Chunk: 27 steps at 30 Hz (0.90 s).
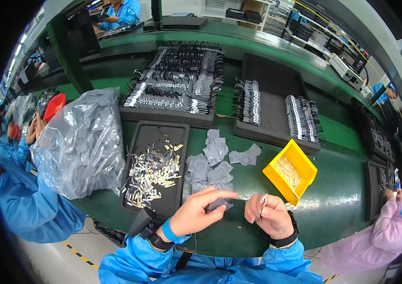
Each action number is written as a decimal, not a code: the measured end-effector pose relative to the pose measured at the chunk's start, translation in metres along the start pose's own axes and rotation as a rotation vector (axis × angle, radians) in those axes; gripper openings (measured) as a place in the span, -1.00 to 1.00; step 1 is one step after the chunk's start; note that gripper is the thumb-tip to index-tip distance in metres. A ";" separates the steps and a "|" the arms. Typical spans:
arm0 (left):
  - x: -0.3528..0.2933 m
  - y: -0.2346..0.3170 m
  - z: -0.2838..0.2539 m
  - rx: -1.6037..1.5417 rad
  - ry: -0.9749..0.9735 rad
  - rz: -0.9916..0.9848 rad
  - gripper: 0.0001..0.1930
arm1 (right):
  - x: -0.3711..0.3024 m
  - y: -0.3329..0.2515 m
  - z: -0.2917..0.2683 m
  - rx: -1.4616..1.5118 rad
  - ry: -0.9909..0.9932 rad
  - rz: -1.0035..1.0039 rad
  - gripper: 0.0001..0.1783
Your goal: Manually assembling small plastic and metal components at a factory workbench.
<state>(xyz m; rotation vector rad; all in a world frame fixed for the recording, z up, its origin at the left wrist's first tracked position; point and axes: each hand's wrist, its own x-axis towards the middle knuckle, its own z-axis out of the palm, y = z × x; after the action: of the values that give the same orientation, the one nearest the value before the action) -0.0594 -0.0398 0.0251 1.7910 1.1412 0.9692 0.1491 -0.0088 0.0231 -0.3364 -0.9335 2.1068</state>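
My left hand [197, 214] is over the near edge of the green bench, its thumb and index finger stretched apart. Between them shows a small grey flat piece [218, 204]; whether the fingers touch it I cannot tell. To the right, my right hand [273, 218] pinches a thin, shiny silver part [262, 204] between thumb and fingers. Just beyond my left hand lies a loose pile of grey flat plastic pieces [210, 163]. A yellow bin [276, 179] holding many small cream-coloured pieces stands beyond my right hand.
Left of the pile, a black tray [184, 137] carries scattered small metallic strips. A large clear bag [80, 142] of grey pieces stands farther left. Two black trays [269, 71] [163, 113] with rows of assembled parts sit at the back. Co-workers sit on both sides.
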 end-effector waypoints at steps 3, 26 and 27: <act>0.001 0.010 -0.005 -0.478 -0.012 -0.225 -0.76 | 0.000 0.001 0.006 -0.012 -0.022 -0.005 -0.91; 0.019 -0.003 0.008 -0.527 -0.037 -0.221 -0.31 | 0.021 0.024 0.018 -1.363 0.360 -0.537 -0.15; 0.020 0.006 0.004 -0.420 -0.043 -0.273 -0.30 | 0.023 0.024 0.016 -1.380 0.348 -0.550 -0.21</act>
<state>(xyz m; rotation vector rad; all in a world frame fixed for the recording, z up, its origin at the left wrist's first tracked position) -0.0477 -0.0237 0.0325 1.2796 1.0321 0.9211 0.1123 -0.0094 0.0181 -0.9376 -1.8549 0.6157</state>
